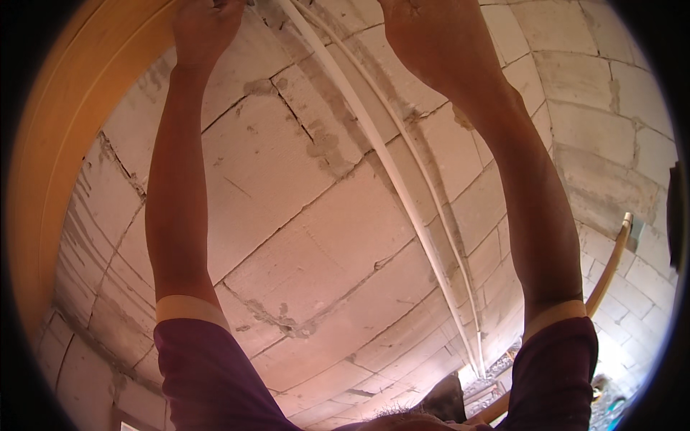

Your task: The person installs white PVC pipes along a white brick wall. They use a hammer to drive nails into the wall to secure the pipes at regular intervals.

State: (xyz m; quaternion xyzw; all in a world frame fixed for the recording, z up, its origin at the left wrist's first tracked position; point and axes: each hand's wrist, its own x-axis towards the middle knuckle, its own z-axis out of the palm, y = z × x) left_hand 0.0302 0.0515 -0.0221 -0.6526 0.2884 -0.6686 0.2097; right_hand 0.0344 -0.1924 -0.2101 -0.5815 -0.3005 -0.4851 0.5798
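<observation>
White pipes [392,169], two, run between two hands [206,32] [425,36] whose grip I cannot tell.

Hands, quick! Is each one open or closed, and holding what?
Left hand: cut off at the picture's top; can't tell.
Right hand: cut off there too; can't tell.
</observation>
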